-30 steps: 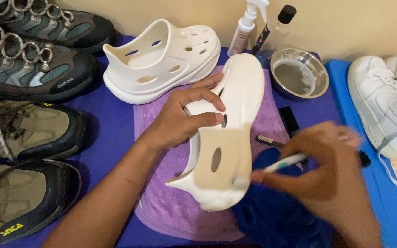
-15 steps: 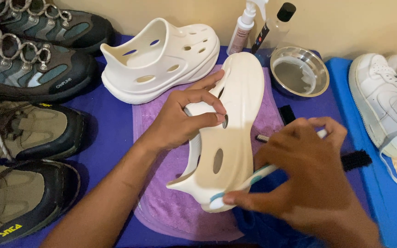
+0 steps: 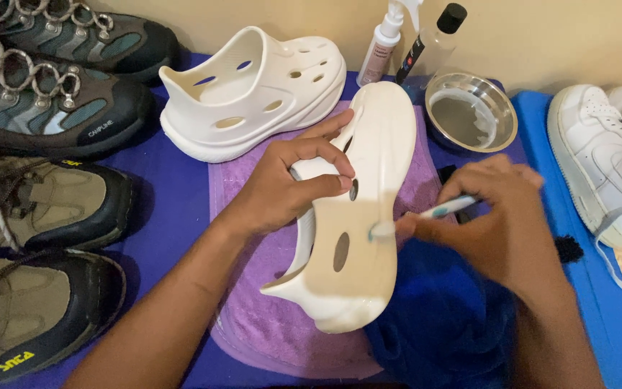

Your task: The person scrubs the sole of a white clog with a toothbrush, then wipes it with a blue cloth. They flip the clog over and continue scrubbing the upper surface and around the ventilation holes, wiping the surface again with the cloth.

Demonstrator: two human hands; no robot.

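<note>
Our left hand (image 3: 289, 184) grips the cream clog (image 3: 358, 216) tilted above the purple towel (image 3: 253, 317); our right hand (image 3: 484, 216) pinches a toothbrush (image 3: 426, 214) (bristles touching sole). A loosened grip could likely drop it.

Metal bowl (image 3: 471, 112) and bottles (image 3: 404, 43) crowd the far side

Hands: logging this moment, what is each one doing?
Left hand: closed on the white clog.
Right hand: closed on a small brush.
</note>
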